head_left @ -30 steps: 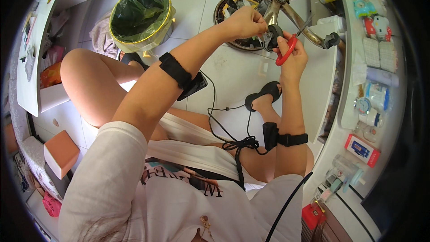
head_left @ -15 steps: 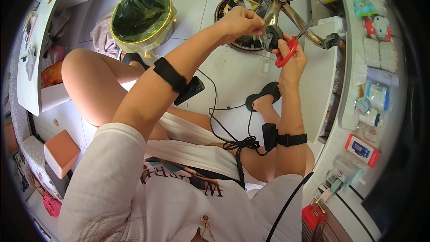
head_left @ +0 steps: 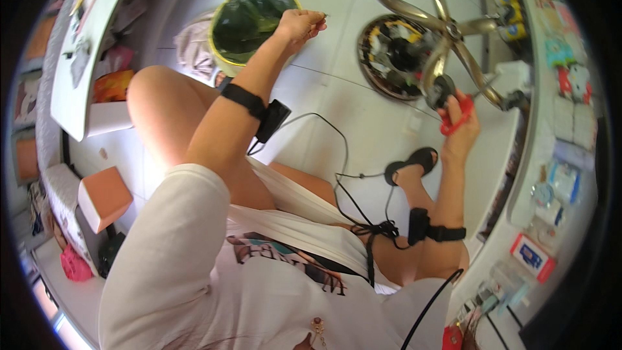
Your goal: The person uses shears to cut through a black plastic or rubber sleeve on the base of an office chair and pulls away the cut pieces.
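My left hand (head_left: 299, 30) is closed in a pinch beside the right rim of the trash bin (head_left: 216, 45), with a tiny dark bit at its fingertips that is too small to name. The bin has a yellow rim and a dark green liner. In my right hand (head_left: 463, 133) are red-handled scissors (head_left: 448, 128), and its fingers are at a black caster wheel (head_left: 441, 91). That wheel sits on one leg of an upturned metal chair base (head_left: 451, 29). Whether the fingers touch the wheel, I cannot tell.
A round tray (head_left: 369, 78) of mixed debris lies on the tiled floor, partly under the chair base. A black cable (head_left: 346, 149) runs between my armbands. To the right is a shelf with packages, including a red and white box (head_left: 532, 258). An orange-topped box (head_left: 103, 198) stands left.
My left hand has moved left, away from the caster wheel and over to the bin. My right hand keeps the scissors by the wheel. The whole view has shifted.
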Available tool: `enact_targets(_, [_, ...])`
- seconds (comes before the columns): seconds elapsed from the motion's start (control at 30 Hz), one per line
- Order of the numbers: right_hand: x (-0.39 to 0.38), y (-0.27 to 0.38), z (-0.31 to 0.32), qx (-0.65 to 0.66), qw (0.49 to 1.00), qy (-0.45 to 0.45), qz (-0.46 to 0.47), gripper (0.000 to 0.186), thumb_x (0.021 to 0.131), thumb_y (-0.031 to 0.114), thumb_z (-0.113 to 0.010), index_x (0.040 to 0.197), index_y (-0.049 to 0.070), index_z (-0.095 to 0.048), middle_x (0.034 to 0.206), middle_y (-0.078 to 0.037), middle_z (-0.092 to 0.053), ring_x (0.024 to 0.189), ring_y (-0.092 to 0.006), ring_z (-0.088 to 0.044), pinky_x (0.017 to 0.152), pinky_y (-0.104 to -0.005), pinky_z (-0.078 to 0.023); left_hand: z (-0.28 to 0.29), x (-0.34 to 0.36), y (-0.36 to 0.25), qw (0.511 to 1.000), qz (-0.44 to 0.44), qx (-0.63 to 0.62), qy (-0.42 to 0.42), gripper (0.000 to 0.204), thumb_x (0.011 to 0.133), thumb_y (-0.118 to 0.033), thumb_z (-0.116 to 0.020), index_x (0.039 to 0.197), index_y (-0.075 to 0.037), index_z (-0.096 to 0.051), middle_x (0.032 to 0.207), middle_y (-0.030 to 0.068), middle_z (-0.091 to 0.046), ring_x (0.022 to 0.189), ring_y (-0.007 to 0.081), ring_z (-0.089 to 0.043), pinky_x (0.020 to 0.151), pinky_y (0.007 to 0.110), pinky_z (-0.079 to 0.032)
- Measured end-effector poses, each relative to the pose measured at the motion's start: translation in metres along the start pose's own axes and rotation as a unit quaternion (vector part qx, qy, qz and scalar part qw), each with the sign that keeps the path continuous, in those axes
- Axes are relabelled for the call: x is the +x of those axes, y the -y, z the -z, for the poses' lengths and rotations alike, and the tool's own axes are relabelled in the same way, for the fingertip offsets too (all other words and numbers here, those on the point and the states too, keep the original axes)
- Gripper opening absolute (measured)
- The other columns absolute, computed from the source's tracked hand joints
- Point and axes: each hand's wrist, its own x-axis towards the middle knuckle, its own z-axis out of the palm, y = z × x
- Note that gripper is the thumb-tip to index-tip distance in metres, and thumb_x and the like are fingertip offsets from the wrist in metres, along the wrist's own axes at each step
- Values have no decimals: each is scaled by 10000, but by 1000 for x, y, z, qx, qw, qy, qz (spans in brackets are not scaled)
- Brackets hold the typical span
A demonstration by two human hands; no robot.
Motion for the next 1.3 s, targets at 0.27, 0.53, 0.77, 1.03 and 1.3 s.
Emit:
enact_targets(0.27, [-3,5,-4,-12,1000,7,-9,274,843,82,-599,1094,-16,-548,825,-36,-590,621,-93,-548,578,-193,-453,97,31,3,972,62,22,-225,90,823,-50,-581,804,21,-632,715,64,-600,653,137,-599,526,226,-455])
enact_targets(0.53, [-2,8,0,-29,999,24,-21,310,830,112,-623,1102,-18,-553,832,-29,-592,617,-82,-555,524,-178,-410,145,57,18,864,41,328,-380,224,722,-155,-644,932,-89,-687,981,98,-632,923,239,-581,812,342,-459])
enact_targets(0.77, [5,15,-1,-22,999,40,-19,317,788,153,-685,1040,-14,-591,792,-28,-601,601,-91,-562,522,-191,-421,90,35,2,891,-116,400,-178,318,730,-96,-653,1038,-27,-609,948,94,-638,864,165,-602,774,280,-476])
enact_targets(1.03, [7,28,-11,-59,997,50,-13,262,764,179,-713,909,-14,-613,731,-23,-594,582,-74,-531,530,-188,-440,-109,-67,5,899,-194,337,202,188,805,-154,-632,936,-19,-631,843,38,-637,787,93,-579,730,235,-466])
enact_targets(1.3, [11,32,-12,-92,994,52,-18,259,740,216,-735,827,4,-616,700,-17,-582,571,-63,-515,516,-196,-449,-164,-89,20,938,-135,291,135,195,803,-183,-626,830,10,-619,711,24,-601,649,76,-525,591,232,-425])
